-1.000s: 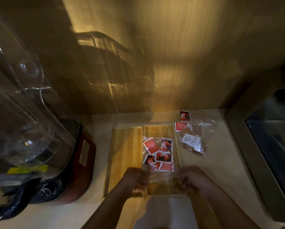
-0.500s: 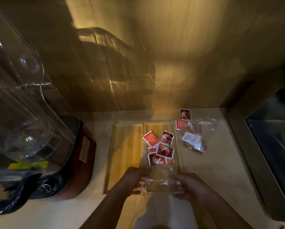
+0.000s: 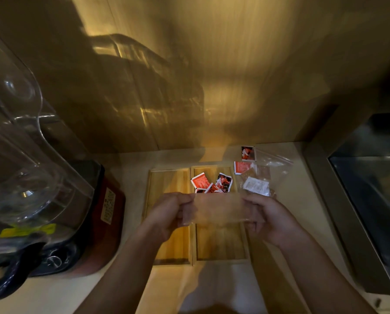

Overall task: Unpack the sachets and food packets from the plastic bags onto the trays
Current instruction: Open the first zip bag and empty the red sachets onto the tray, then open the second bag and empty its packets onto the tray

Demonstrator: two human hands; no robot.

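Stretching a clear bag [image 3: 216, 209] between them, both hands are raised above the two wooden trays [image 3: 221, 243] — the left hand [image 3: 169, 214] pinches the bag's left edge with fingers curled shut on the plastic, and the right hand [image 3: 268, 218] grips the right edge the same way. The bag is blurred and looks empty, though its inside cannot be told for sure. Beyond its top edge, red sachets [image 3: 212, 183] lie in a loose heap at the far end of the right tray, some overlapping, partly hidden by the bag. The left tray [image 3: 169, 184] sits just beside the right one, their long sides touching, and its wood shows bare. On the counter [image 3: 286, 200] to the right of the trays lies a second bag [image 3: 268, 175], flat, with a white packet [image 3: 256, 185] and brownish contents inside; one red sachet [image 3: 242, 167] rests at its near-left edge, and another [image 3: 248, 153] lies farther back near the wall — whether these two are inside the plastic or beside it is unclear. A blender [image 3: 31, 177] with a clear jug stands at the left, and a steel sink [image 3: 368, 200] is at the right.
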